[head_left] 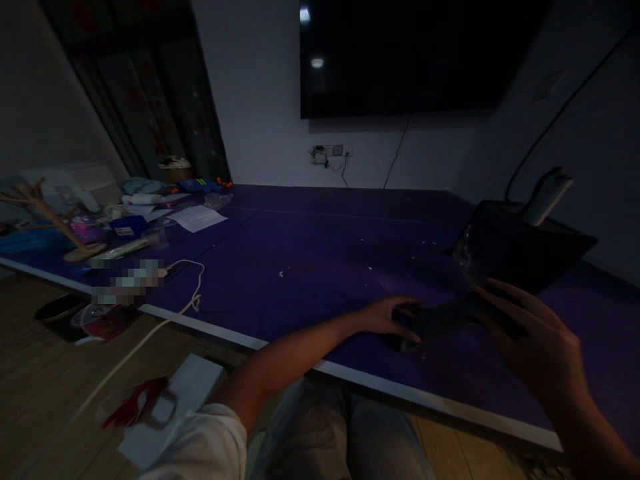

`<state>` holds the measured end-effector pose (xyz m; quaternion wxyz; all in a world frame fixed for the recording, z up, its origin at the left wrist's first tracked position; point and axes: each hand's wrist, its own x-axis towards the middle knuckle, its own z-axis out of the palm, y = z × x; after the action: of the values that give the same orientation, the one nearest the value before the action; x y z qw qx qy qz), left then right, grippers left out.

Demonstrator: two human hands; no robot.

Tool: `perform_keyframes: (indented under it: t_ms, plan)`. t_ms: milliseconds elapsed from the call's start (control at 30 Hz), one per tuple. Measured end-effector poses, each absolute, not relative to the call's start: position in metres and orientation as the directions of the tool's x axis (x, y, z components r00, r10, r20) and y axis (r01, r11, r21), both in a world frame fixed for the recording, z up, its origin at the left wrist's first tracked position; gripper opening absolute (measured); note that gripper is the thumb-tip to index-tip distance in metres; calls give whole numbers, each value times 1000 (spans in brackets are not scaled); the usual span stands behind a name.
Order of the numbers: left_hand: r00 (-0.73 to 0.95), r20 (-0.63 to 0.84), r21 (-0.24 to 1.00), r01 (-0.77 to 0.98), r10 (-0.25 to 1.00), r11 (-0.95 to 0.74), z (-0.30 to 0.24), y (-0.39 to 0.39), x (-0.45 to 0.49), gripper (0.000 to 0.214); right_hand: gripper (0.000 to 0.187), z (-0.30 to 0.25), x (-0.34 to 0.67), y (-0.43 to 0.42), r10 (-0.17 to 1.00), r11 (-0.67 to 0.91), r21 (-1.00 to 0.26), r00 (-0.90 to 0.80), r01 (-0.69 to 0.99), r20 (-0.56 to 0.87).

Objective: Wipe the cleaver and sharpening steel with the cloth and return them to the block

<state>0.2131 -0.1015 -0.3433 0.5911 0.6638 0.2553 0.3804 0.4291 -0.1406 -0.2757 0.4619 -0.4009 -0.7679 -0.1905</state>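
Observation:
On the purple table point(320, 267) in front of me lies a long dark object point(445, 320), too dim to name. My left hand point(387, 315) grips its left end, thumb on the near side and fingers on the far side. My right hand point(537, 333) is closed over the right end from above, hiding part of it. Just behind the right hand stands a black box point(530, 253) with a pale upright piece point(547, 200) sticking out and clear plastic point(465, 257) at its left side.
Papers point(197, 217), a blue box point(127, 227) and a wooden stand point(83, 252) crowd the table's left side. A white cable point(150, 333) hangs over the front edge. Small white scraps dot the tabletop. Bins point(103, 323) and a white stool point(173, 413) are below.

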Motion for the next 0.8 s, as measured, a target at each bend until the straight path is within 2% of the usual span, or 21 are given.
perform_keyframes:
  t_ms: [133, 300, 500, 667, 800]
  plan:
    - [555, 183, 981, -151, 811, -119, -338, -108, 218, 98, 23, -259, 413, -156, 344, 648, -63, -218, 759, 913]
    - [475, 239, 942, -326, 847, -83, -338, -104, 218, 87, 19, -251, 410, -165, 325, 681, -30, -265, 732, 908]
    - [208, 381, 845, -474, 901, -248, -328, -94, 206, 65, 23, -250, 432, -158, 329, 616, 58, -324, 786, 887]
    - [101, 383, 880, -343, 918, -330, -329, -92, 203, 58, 30, -267, 449, -142, 370, 615, 120, -420, 779, 829]
    - [134, 261, 955, -177, 956, -236, -338, -94, 210, 62, 20, -274, 444, -143, 334, 661, 83, -391, 746, 858]
